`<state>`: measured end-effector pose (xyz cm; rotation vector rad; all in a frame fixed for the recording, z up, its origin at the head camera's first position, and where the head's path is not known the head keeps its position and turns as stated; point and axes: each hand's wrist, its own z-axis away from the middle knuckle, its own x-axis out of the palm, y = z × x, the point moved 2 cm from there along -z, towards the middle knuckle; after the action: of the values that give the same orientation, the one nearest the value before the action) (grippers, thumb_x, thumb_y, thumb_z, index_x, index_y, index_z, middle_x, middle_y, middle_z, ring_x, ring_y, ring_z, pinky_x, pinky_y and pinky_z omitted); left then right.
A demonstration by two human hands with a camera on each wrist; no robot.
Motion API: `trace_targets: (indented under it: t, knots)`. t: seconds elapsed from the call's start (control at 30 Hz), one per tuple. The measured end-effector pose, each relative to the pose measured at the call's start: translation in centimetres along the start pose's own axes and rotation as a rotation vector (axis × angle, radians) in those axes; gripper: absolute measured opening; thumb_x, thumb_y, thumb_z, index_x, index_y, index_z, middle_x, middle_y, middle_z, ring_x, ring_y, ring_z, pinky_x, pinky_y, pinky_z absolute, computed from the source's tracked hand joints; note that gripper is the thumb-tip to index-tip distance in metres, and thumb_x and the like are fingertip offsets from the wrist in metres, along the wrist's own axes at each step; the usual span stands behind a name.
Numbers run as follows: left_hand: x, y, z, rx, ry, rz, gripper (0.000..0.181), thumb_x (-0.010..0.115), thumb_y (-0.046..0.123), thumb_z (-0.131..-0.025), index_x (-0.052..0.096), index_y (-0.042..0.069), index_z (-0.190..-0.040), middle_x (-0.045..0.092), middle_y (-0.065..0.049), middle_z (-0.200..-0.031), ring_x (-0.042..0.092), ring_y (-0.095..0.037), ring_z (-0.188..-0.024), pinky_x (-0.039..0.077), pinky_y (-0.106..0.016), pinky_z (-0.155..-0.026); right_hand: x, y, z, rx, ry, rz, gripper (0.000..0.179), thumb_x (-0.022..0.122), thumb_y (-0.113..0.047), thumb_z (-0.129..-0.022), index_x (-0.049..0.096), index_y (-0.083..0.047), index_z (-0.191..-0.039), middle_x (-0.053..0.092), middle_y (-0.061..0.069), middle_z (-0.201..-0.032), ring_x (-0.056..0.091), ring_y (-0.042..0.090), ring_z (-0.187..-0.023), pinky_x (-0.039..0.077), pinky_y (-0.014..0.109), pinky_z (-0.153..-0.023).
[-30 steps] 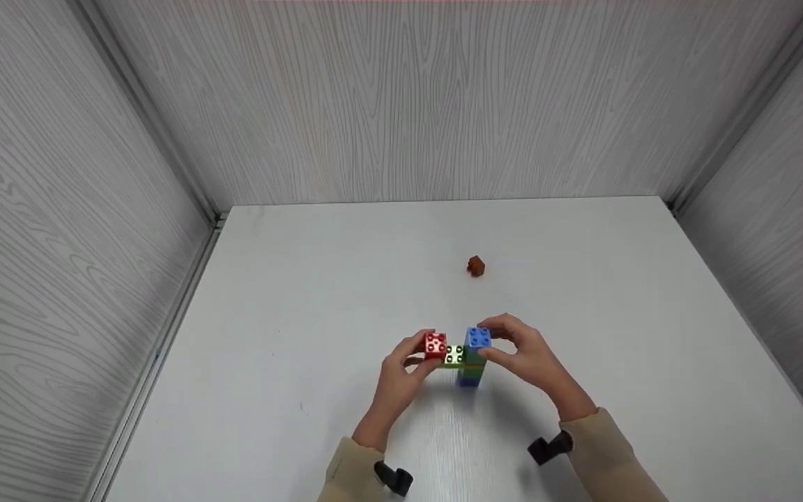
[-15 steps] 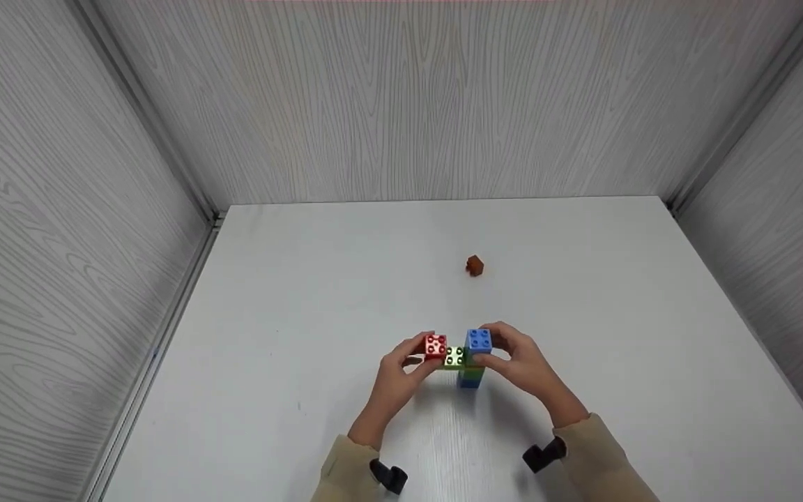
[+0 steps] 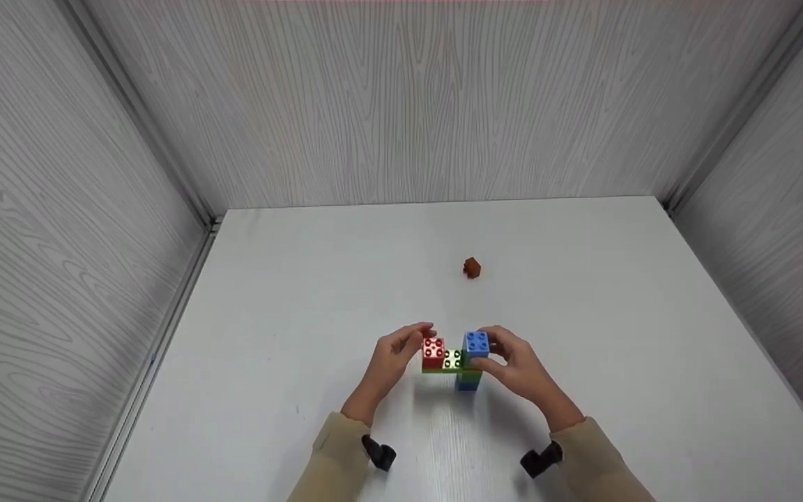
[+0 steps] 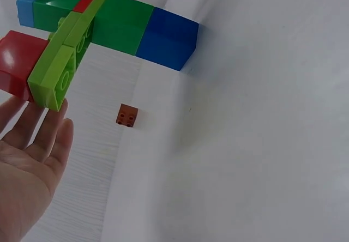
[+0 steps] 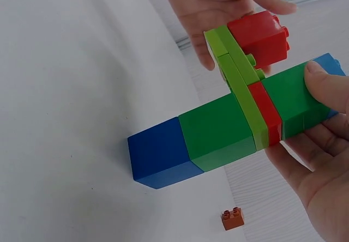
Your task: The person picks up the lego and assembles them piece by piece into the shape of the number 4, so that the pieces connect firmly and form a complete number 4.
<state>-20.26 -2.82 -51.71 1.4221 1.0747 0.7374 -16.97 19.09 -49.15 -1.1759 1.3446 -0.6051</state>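
Note:
A tower of toy building bricks stands on the table: a dark blue brick (image 5: pixel 163 152) at the bottom, then a green brick (image 5: pixel 217 133), a thin lime plate (image 4: pixel 57 56), a thin red plate (image 5: pixel 265 108), another green brick (image 5: pixel 292 97) and a light blue brick (image 3: pixel 476 343) on top. The lime part juts out to the left and carries a red brick (image 3: pixel 433 352) on its end. My right hand (image 3: pixel 523 362) grips the upper green brick between thumb and fingers. Beside the red brick, my left hand (image 3: pixel 389 359) has its fingers extended and holds nothing.
An orange-brown brick (image 3: pixel 472 268) lies on its own farther back on the white table (image 3: pixel 318 279). Grey wood-grain panels (image 3: pixel 401 104) enclose the table at the back and both sides. Each wrist wears a black camera strap.
My left hand has let go of the red brick and drawn back a little to the left, its fingers loosened. My right hand keeps hold of the tower, its grip slightly lower.

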Motion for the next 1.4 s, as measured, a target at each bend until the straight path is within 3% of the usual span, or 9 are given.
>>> trace_targets:
  t: [0.27, 0.5, 0.6, 0.83, 1.03, 1.4]
  knots:
    - [-0.2, -0.9, -2.6, -0.009, 0.042, -0.047, 0.029, 0.053, 0.017, -0.096, 0.060, 0.002, -0.119, 0.063, -0.013, -0.113, 0.058, -0.021, -0.103, 0.046, -0.032, -0.088, 0.1, 0.2, 0.1, 0.011, 0.002, -0.013, 0.035, 0.068, -0.005, -0.084, 0.054, -0.001, -0.116, 0.058, 0.006, -0.105, 0.056, 0.022, -0.098, 0.045, 0.038, -0.090]
    - [0.2, -4.6, -5.9, -0.029, 0.062, -0.124, 0.033, 0.055, 0.031, -0.094, 0.063, 0.009, -0.118, 0.063, -0.005, -0.113, 0.056, -0.015, -0.102, 0.045, -0.034, -0.089, 0.0, 0.3, -0.1, 0.024, 0.003, -0.032, 0.035, 0.067, -0.005, -0.084, 0.054, -0.003, -0.117, 0.057, 0.006, -0.106, 0.055, 0.022, -0.099, 0.044, 0.039, -0.091]
    - [0.3, -5.2, -7.0, -0.042, 0.064, -0.152, 0.035, 0.055, 0.034, -0.093, 0.063, 0.010, -0.118, 0.063, -0.002, -0.111, 0.056, -0.015, -0.102, 0.045, -0.034, -0.089, -0.1, 0.2, -0.1, 0.020, 0.001, -0.020, 0.035, 0.067, -0.005, -0.085, 0.054, -0.003, -0.117, 0.057, 0.006, -0.106, 0.055, 0.022, -0.099, 0.044, 0.040, -0.092]
    - [0.6, -6.6, -9.3, -0.138, 0.053, -0.237, 0.039, 0.056, 0.031, -0.094, 0.059, 0.004, -0.121, 0.062, -0.001, -0.109, 0.055, -0.015, -0.101, 0.045, -0.031, -0.088, -0.1, 0.1, -0.1, 0.024, -0.001, -0.011, 0.034, 0.067, -0.005, -0.084, 0.054, -0.002, -0.115, 0.058, 0.006, -0.104, 0.056, 0.023, -0.099, 0.044, 0.042, -0.091]
    - [0.4, -7.0, -11.0, -0.185, 0.037, -0.299, 0.042, 0.055, 0.036, -0.093, 0.058, 0.005, -0.121, 0.061, -0.001, -0.110, 0.054, -0.016, -0.103, 0.045, -0.033, -0.089, 0.1, 0.4, -0.2, 0.025, -0.006, -0.040, 0.035, 0.068, -0.006, -0.084, 0.054, -0.002, -0.116, 0.057, 0.006, -0.104, 0.055, 0.027, -0.099, 0.043, 0.044, -0.092]
    - [0.1, -6.6, -13.4, -0.171, -0.006, -0.418, 0.045, 0.055, 0.037, -0.093, 0.057, 0.001, -0.121, 0.060, -0.007, -0.114, 0.054, -0.020, -0.107, 0.044, -0.034, -0.090, 0.1, 0.1, 0.0, 0.042, 0.005, -0.003, 0.036, 0.068, -0.006, -0.084, 0.054, -0.003, -0.116, 0.057, 0.006, -0.104, 0.056, 0.025, -0.099, 0.043, 0.044, -0.093]
